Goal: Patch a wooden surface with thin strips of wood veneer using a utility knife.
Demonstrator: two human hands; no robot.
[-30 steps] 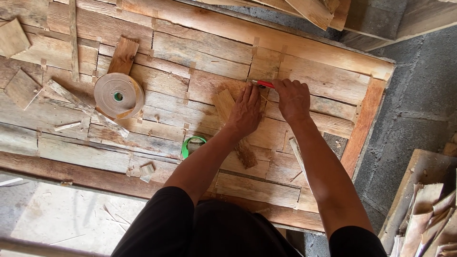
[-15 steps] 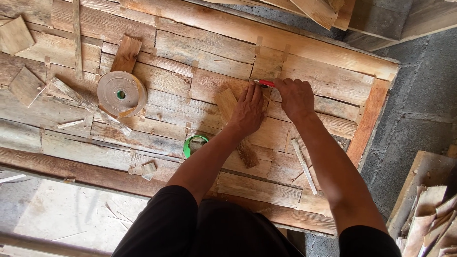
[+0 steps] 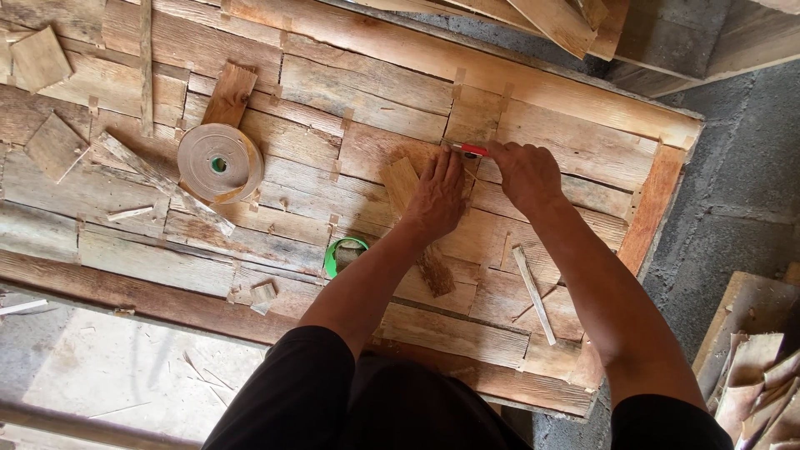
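On veneer sheet [image 3: 583, 142]: hands, left [image 3: 437, 196], right [image 3: 525, 171], red cutter [image 3: 471, 149].

1. Work surface: large panel of patched veneer strips [image 3: 275, 75], lying flat.
2. Floor: grey concrete [image 3: 742, 167], right of panel.
3. Stacked wood offcuts [image 3: 758, 367], lower right.
4. Lighting: daylight.

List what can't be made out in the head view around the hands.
- Red-handled tool: its handle end runs under the right hand; its kind is unclear.
- Wood strip: its middle is hidden under the left hand, so any mark or cut there is unseen.
- Green tape roll: partly hidden behind the left forearm.
- Veneer pieces: cut off by the right edge.
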